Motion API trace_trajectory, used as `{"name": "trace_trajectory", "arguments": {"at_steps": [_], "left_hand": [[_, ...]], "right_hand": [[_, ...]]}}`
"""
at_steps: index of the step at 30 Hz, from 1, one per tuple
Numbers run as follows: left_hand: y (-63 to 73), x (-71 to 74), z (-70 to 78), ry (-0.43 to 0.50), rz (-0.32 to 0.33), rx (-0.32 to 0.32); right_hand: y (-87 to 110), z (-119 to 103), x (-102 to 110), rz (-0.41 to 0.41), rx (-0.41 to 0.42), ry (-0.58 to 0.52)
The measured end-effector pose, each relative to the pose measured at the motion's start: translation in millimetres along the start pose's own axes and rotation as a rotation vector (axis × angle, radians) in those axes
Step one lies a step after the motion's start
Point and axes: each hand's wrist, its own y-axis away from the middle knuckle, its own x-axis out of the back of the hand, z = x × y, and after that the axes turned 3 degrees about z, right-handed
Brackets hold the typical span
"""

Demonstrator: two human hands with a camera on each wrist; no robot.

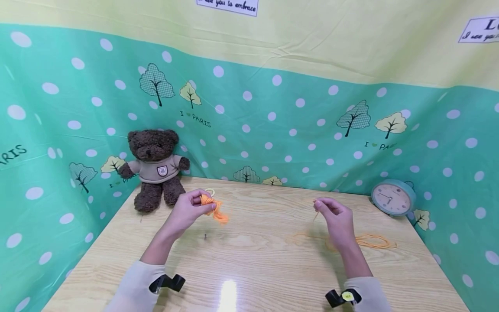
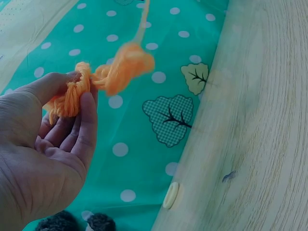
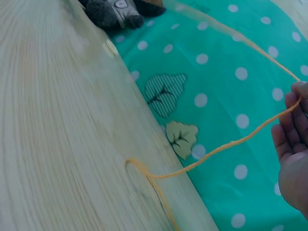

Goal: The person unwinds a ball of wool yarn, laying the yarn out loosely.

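The yarn bundle (image 1: 220,212) is bright orange — soft, thickly stranded.

The bear (image 1: 155,162) sits at the far left corner of the surface (image 1: 253,268), with the cloth (image 1: 273,130) behind and to both sides; the clock (image 1: 393,197) stands at the far right corner; the ring (image 2: 171,195) lies near the back edge, right of the bear; the yarn bundle (image 1: 219,215) is in the left grip (image 1: 192,209), above the surface; the right grip (image 1: 338,220) is left of the clock, a strand (image 3: 231,144) running from it down to the surface; yarn loops (image 1: 386,243) lie before the clock.
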Motion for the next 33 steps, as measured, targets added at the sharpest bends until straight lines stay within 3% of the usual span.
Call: {"name": "trace_trajectory", "arguments": {"at_steps": [20, 26, 33], "left_hand": [[0.0, 4.4, 2.4, -0.028, 0.039, 0.016], [-0.3, 5.6, 2.9, -0.027, 0.041, 0.014], [-0.4, 5.9, 2.7, -0.037, 0.043, 0.008]], "right_hand": [[-5.8, 2.7, 73.5, 0.116, -0.027, 0.105], [-4.6, 4.0, 94.0, 0.133, -0.025, 0.213], [-4.2, 8.3, 116.4, 0.173, -0.046, 0.184]]}}
